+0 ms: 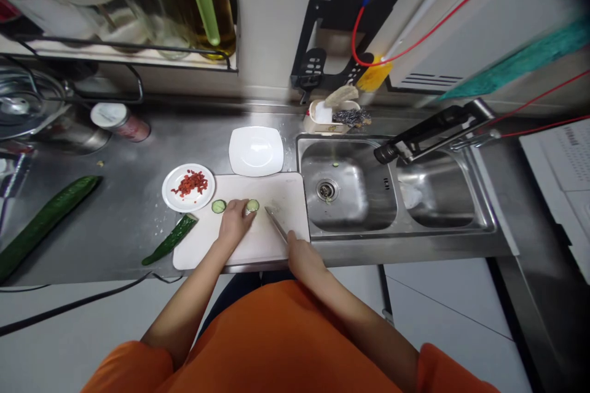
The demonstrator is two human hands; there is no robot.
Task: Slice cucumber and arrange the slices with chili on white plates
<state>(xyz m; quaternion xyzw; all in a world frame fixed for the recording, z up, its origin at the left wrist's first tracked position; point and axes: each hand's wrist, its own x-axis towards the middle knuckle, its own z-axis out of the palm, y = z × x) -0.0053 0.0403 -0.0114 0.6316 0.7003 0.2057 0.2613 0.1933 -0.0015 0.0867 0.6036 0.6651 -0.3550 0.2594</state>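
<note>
A white cutting board point(258, 244) lies on the steel counter just left of the sink. My left hand point(234, 221) rests on the board with its fingers closed on a short cucumber piece point(252, 205) that stands on end. A cut cucumber slice point(219, 206) lies to the left of that hand. My right hand point(298, 253) grips a knife point(275, 223) at the board's near right corner, its blade pointing up and left toward the cucumber piece. A longer cucumber section point(169, 239) lies across the board's left edge.
A round plate of chopped red bits point(188, 187) and a bare square white plate point(256, 150) sit behind the board. A whole cucumber point(43, 221) lies at far left. The double sink point(391, 187) with black faucet point(428, 129) is at right. Bottles stand on a rack point(138, 52) above.
</note>
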